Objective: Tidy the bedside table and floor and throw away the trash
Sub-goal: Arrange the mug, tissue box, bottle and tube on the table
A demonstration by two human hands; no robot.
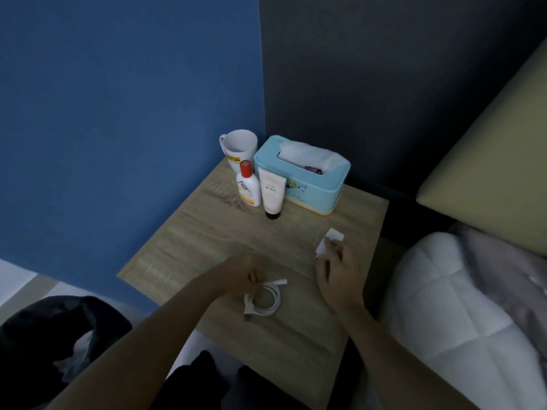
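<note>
On the wooden bedside table [207, 238] lies a coiled white cable [268, 298], and my left hand [242, 276] pinches it near one end. My right hand [337, 267] grips a crumpled white tissue [328, 241] that rests on the table to the right. At the back of the table stand a white mug [239, 146], a white bottle with a red cap [248, 187], a cream tube [273, 193] and a light-blue tissue box [302, 179].
A black-lined trash bin [53, 335] with crumpled paper inside stands on the floor at lower left. The bed with a white pillow [444, 291] lies to the right. A blue wall [118, 113] borders the table at the left.
</note>
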